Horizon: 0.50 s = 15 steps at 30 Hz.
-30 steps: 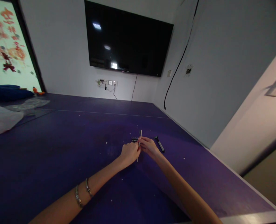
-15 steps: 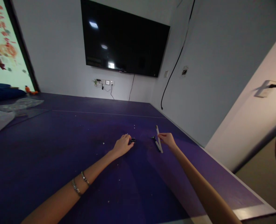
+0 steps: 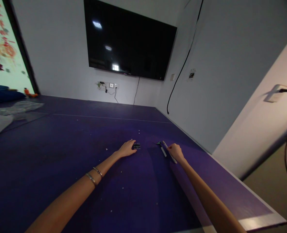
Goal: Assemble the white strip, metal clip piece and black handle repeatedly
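My left hand [image 3: 127, 149] rests on the purple surface with thumb and fingers apart at the left edge of a small black rectangular part [image 3: 137, 146]. That part lies flat; whether the fingertips still touch it is hard to tell. In the closed fingers of my right hand [image 3: 176, 152] is a slim pale pen-like stick [image 3: 173, 158], held slanting low over the surface. Just left of the stick lies a razor [image 3: 163, 151] with a light handle and dark head, its head pointing away from me.
A large television [image 3: 131, 38] hangs on the wall beyond the purple tabletop [image 3: 85, 145]. Clear plastic wrapping [image 3: 17, 108] and a dark blue cloth item [image 3: 4, 94] lie at the far left. Small white bits are scattered about. A black cable [image 3: 179, 77] hangs down the right wall.
The black part now lies flat, and my left fingers have spread and drawn slightly left. My right hand has brought the pen-like stick lower and nearer to me, tilting it more.
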Available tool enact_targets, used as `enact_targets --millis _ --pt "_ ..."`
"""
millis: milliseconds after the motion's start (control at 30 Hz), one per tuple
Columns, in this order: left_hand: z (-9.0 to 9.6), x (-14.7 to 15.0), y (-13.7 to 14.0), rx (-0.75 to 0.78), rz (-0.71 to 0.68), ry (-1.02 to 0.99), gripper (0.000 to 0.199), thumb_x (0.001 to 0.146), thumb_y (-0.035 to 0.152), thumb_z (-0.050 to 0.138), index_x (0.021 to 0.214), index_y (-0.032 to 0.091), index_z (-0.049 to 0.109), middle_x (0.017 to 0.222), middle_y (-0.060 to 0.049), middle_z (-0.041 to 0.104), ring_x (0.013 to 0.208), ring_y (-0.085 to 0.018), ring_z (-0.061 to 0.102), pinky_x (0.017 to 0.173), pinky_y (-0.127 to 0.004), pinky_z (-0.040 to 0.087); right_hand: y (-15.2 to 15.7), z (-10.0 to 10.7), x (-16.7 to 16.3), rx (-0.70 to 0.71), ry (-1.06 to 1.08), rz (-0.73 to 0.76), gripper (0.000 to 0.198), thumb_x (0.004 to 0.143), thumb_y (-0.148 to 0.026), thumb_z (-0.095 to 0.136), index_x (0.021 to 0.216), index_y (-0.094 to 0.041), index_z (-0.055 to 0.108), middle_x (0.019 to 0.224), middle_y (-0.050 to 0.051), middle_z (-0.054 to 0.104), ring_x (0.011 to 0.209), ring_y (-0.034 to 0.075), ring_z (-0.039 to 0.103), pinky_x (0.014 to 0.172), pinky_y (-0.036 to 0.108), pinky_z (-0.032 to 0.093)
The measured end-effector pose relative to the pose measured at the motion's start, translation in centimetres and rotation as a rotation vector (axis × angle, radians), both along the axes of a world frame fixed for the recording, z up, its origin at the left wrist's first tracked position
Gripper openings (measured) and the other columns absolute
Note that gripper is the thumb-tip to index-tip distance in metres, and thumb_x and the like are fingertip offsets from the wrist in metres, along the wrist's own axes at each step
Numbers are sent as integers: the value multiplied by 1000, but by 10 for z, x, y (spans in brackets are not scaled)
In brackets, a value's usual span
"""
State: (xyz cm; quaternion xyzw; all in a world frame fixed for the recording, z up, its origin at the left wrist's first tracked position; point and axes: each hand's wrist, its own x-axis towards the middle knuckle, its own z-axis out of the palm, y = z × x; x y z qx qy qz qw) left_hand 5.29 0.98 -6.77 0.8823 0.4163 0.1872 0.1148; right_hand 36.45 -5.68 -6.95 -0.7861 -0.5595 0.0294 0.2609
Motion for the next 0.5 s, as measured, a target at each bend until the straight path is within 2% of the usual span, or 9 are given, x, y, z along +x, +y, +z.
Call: enact_targets --millis 133,300,433,500 --pt "-2 1 0 -25 -3 -61 42 74 26 52 115 15 49 119 -11 56 110 -21 51 95 -32 37 0 -2 0 -32 -48 4 23 72 -28 54 75 -16 73 74 12 70 70 22 65 55 23 39" --pt "-3 -2 0 -35 -17 -171 37 72 24 56 107 15 51 108 -7 59 99 -18 56 89 -30 40 -3 1 2 -25 -38 9 32 75 -39 52 80 -15 73 80 14 70 77 25 65 59 25 41" --pt "2 -1 -5 -47 -53 -260 39 71 24 56 109 15 50 107 -7 59 98 -17 56 88 -30 41 -6 9 1 22 13 17 35 76 -39 50 83 -13 72 79 13 70 77 24 64 62 25 42" --pt "6 4 -10 -40 -87 -287 41 70 24 58 110 15 50 107 -7 59 98 -17 56 88 -30 41 -6 15 -3 79 37 97 32 76 -36 51 86 -14 71 82 11 70 78 22 64 66 25 44"
